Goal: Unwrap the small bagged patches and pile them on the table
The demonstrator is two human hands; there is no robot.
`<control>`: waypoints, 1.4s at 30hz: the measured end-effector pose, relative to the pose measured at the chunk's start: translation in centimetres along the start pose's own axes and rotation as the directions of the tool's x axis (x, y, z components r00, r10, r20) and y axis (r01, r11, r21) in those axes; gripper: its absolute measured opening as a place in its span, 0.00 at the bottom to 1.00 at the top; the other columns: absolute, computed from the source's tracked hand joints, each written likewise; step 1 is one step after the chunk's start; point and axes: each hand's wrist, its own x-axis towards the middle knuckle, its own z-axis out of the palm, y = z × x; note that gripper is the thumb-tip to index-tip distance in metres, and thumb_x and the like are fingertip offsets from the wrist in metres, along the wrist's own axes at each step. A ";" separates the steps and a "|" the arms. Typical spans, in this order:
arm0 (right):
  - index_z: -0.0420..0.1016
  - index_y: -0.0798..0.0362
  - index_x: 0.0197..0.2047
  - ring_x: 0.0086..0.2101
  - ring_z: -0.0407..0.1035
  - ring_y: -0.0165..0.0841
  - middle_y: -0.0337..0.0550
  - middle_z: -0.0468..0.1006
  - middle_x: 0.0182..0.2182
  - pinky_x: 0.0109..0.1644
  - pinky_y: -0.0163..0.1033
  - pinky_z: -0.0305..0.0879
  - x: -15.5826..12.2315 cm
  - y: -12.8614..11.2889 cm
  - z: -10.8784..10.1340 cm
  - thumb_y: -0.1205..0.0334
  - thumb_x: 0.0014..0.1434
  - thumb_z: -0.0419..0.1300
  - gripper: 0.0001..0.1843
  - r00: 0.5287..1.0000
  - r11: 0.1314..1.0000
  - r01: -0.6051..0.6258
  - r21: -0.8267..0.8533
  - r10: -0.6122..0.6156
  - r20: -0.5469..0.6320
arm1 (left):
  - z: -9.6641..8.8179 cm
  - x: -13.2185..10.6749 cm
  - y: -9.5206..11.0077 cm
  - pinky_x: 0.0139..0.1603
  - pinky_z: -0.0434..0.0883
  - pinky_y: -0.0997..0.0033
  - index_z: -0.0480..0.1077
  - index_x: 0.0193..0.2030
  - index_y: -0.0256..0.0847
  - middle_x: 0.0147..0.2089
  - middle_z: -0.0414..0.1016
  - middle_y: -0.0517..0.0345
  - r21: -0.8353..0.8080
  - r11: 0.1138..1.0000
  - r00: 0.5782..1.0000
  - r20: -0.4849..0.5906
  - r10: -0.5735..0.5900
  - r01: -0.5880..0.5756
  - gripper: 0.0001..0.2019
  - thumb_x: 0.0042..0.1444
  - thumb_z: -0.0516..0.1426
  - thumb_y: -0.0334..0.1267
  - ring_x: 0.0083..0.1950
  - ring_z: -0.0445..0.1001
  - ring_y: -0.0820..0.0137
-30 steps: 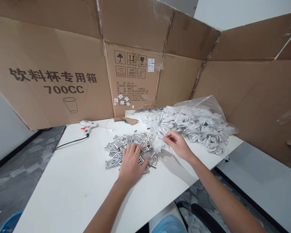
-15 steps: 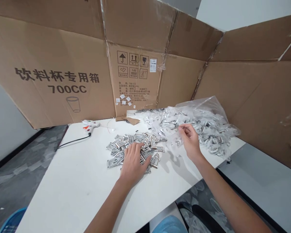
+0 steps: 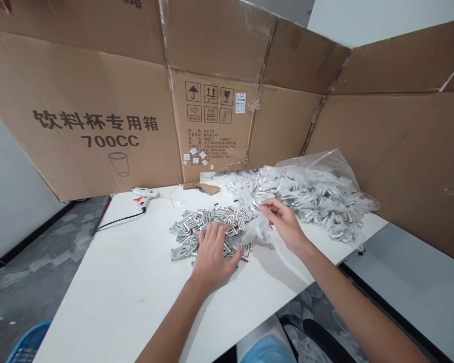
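A heap of small grey arch-shaped flat pieces [image 3: 196, 227] lies on the white table [image 3: 128, 292]. My left hand [image 3: 214, 254] rests flat on this heap with its fingers spread. My right hand [image 3: 283, 222] pinches a small clear plastic bag [image 3: 258, 228] holding one such piece, just right of the heap. Behind it stretches a big pile of the same pieces in clear plastic bags [image 3: 310, 194].
A flattened cardboard box [image 3: 106, 91] printed "700CC" stands as a wall around the back and right of the table. A white glue gun [image 3: 146, 193] with a black cord lies at the table's far left. A blue basket [image 3: 26, 345] is on the floor, bottom left.
My right hand went up to the bagged pile, then came back down left toward the heap with a small bag pinched. My left hand stayed on the heap.
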 end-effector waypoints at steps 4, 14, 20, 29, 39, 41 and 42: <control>0.79 0.48 0.43 0.27 0.61 0.27 0.34 0.70 0.30 0.28 0.32 0.61 -1.7 -1.0 1.3 0.43 0.60 0.72 0.18 0.987 0.998 -0.028 0.055 0.019 0.158 | -0.1 0.0 0.3 0.64 0.63 0.47 0.59 0.68 0.46 0.59 0.76 0.48 -0.030 0.998 0.997 0.054 0.063 -0.061 0.28 0.66 0.62 0.48 0.59 0.74 0.52; 0.80 0.46 0.47 0.37 0.71 0.35 0.41 0.76 0.38 0.39 0.40 0.71 -3.1 0.8 2.3 0.42 0.70 0.63 0.16 0.954 0.994 -0.021 0.103 -0.011 0.298 | 0.2 -0.3 0.3 0.43 0.68 0.62 0.66 0.56 0.45 0.44 0.78 0.52 -0.073 0.995 0.964 0.261 -0.053 0.075 0.09 0.71 0.52 0.35 0.45 0.76 0.57; 0.83 0.47 0.53 0.53 0.74 0.42 0.47 0.80 0.52 0.60 0.47 0.70 -3.7 3.0 1.2 0.44 0.69 0.65 0.19 0.804 0.998 0.000 -0.059 0.036 0.593 | 0.5 -0.2 0.2 0.37 0.65 0.63 0.63 0.46 0.44 0.36 0.76 0.54 -0.142 0.971 0.966 0.198 -0.163 0.193 0.06 0.72 0.46 0.35 0.37 0.75 0.60; 0.84 0.51 0.44 0.39 0.79 0.39 0.44 0.85 0.39 0.48 0.45 0.77 -4.8 3.0 1.5 0.48 0.56 0.77 0.19 0.921 0.989 -0.142 0.050 0.113 0.372 | 0.6 -0.1 0.1 0.35 0.64 0.61 0.63 0.35 0.47 0.28 0.74 0.58 -0.196 0.929 0.950 0.067 -0.306 0.313 0.20 0.77 0.43 0.51 0.29 0.72 0.62; 0.82 0.51 0.33 0.26 0.70 0.32 0.38 0.75 0.26 0.31 0.39 0.73 -2.6 2.3 -0.6 0.42 0.62 0.70 0.20 0.999 0.999 0.036 0.026 -0.036 -0.001 | -0.3 0.2 1.0 0.51 0.68 0.56 0.70 0.48 0.46 0.34 0.76 0.60 -0.136 0.982 0.989 0.088 -0.121 0.132 0.18 0.78 0.43 0.48 0.39 0.74 0.60; 0.82 0.51 0.32 0.27 0.70 0.31 0.39 0.76 0.27 0.32 0.39 0.73 -2.1 2.5 -1.0 0.42 0.63 0.70 0.21 0.993 0.995 0.093 -0.041 -0.095 -0.066 | -0.4 0.2 1.0 0.53 0.67 0.54 0.70 0.51 0.46 0.33 0.77 0.59 -0.159 0.978 0.987 0.104 -0.121 0.137 0.18 0.78 0.43 0.49 0.41 0.76 0.59; 0.82 0.52 0.32 0.27 0.70 0.31 0.39 0.76 0.28 0.32 0.39 0.74 -1.8 2.5 -1.2 0.41 0.63 0.70 0.21 0.987 0.991 0.117 -0.072 -0.124 -0.100 | -0.5 0.2 1.0 0.54 0.67 0.54 0.71 0.52 0.46 0.33 0.77 0.59 -0.166 0.976 0.986 0.110 -0.122 0.139 0.18 0.78 0.42 0.49 0.42 0.76 0.59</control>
